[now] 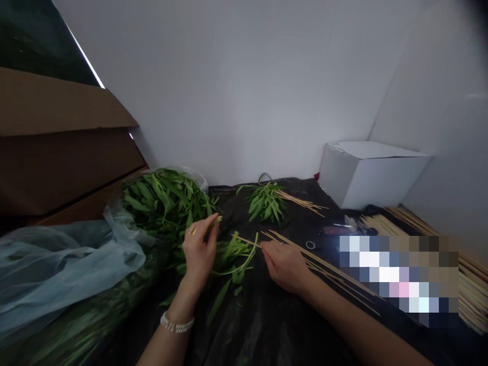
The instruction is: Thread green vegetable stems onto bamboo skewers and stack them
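My left hand [200,246], with a ring and a bead bracelet, pinches a small pale green piece of stem [218,219] at its fingertips. My right hand [285,263] is closed on a thin bamboo skewer [244,239], whose tip points left over a loose pile of green stems and leaves [232,250]. Several more skewers [324,254] lie beside and under my right hand. Farther back, a bunch of leaves threaded on skewers [267,201] rests on the black plastic sheet [263,325]. At the left, leafy greens [163,195] fill a clear plastic bag [114,213].
A white box [366,173] stands at the back right, against the wall. Bundles of sticks [473,295] lie along the right edge, near a pixelated patch. A tool with a reddish handle [331,230] and a small ring [310,245] lie nearby. Cardboard [57,107] rises at the left.
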Tool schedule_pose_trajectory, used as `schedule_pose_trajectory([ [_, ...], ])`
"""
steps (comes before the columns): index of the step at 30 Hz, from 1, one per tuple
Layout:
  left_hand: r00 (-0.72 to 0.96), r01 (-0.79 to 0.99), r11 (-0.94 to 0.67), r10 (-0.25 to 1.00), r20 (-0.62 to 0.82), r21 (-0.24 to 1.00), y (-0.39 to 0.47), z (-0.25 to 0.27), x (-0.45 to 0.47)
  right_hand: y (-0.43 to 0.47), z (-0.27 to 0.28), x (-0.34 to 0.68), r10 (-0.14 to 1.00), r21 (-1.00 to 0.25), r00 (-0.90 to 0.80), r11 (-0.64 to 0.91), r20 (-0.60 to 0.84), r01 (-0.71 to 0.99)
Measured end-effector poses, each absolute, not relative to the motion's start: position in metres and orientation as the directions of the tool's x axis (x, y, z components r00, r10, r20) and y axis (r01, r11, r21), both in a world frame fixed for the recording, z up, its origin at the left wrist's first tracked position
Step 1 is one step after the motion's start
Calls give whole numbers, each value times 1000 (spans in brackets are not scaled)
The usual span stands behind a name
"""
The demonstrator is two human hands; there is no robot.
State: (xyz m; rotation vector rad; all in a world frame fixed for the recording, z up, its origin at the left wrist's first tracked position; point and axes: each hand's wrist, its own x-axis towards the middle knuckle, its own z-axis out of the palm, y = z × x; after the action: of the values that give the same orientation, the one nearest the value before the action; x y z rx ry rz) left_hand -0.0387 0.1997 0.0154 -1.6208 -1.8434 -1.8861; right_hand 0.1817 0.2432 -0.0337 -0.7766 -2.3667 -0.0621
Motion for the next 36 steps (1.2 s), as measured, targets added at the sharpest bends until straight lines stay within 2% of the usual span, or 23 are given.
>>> schedule_pose_trajectory([
  [2, -460, 506, -309, 693, 555, 805, 202, 13, -34, 243, -33, 182, 511, -147, -613, 826, 603, 544],
  [5, -472, 128, -266, 831, 294, 956, 207, 10, -29, 243, -32, 183, 510, -154, -593, 823, 623, 546],
  [8, -424, -173, -171, 902, 83, 970, 210, 9, -29, 244, -33, 184, 519, -169, -582, 819, 626, 549],
  [10, -411, -258, -140, 911, 23, 956, 211, 10, -29, 245, -33, 184, 525, -177, -567, 813, 634, 555],
  [18, -420, -260, -142, 908, 20, 955, 210, 9, -23, 246, -34, 183, 517, -183, -548, 815, 658, 549],
  [30, -342, -212, -149, 937, 70, 966, 208, 7, -20, 246, -35, 182, 515, -183, -548, 817, 659, 547],
  [36, -400, -292, -168, 916, 39, 941, 210, 8, -23, 246, -31, 184, 528, -202, -515, 804, 675, 560],
])
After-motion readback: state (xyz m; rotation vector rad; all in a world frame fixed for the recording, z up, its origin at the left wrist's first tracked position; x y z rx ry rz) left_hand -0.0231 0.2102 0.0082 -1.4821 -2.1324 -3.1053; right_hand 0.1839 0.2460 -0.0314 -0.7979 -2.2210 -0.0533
